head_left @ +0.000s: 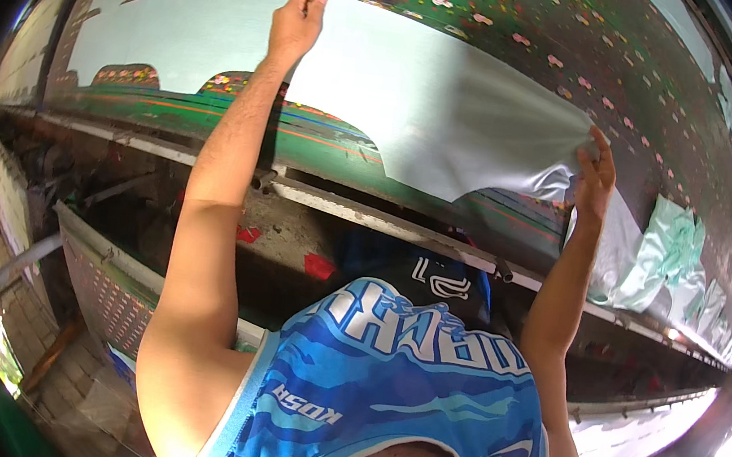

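While the left hand [298, 22] pinches one corner and the right hand [597, 169] grips the narrower end, pale cloth [408, 98] stretches over the table [507, 19], lengthwise left to right, narrow end rightward.

Fabric panel [401, 79] on the table [327, 134] between the hands [295, 26], other panels [171, 35] left, cloth bundle [670, 254] right.

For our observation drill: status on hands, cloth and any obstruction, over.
Left hand pinching pale cloth, upper left; right hand gripping its right end. Pale cloth creased there. Crumpled greenish cloth farther right, seemingly not blocking.
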Action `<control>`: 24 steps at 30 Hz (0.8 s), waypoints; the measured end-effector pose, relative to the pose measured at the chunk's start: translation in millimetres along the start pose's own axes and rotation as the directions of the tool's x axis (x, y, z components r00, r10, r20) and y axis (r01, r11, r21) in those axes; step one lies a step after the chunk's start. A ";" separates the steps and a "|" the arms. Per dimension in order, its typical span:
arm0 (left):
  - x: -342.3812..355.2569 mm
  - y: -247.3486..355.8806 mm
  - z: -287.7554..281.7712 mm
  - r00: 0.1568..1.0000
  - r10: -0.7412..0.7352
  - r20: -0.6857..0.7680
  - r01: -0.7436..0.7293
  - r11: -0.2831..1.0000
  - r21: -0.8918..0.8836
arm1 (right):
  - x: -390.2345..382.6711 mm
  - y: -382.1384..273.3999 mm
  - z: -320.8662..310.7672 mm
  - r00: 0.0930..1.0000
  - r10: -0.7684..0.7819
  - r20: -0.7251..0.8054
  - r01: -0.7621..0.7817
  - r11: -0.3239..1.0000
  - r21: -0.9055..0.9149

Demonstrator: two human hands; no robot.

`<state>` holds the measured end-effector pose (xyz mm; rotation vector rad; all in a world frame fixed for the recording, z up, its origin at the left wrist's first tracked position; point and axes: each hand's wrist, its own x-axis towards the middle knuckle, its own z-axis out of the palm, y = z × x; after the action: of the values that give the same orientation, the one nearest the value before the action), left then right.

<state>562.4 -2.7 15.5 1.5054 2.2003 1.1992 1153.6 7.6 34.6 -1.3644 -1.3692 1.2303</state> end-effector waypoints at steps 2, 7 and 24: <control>5.1 1.8 6.4 0.998 -0.026 0.064 0.022 0.998 0.062 | -2.2 -7.7 5.3 0.998 -0.053 0.044 0.052 0.998 0.019; 21.2 -1.4 21.4 0.996 0.025 0.083 -0.034 0.994 0.106 | 2.3 -5.0 -7.4 0.999 0.026 -0.036 -0.032 0.978 -0.204; 43.1 -16.6 41.2 0.974 0.225 0.005 -0.220 0.947 0.233 | 42.5 4.5 -11.8 1.000 0.012 0.006 -0.010 0.972 -0.234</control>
<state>555.6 52.4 -12.0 1.8856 2.3014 1.0496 1163.0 50.5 28.8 -1.5312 -1.5527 1.1083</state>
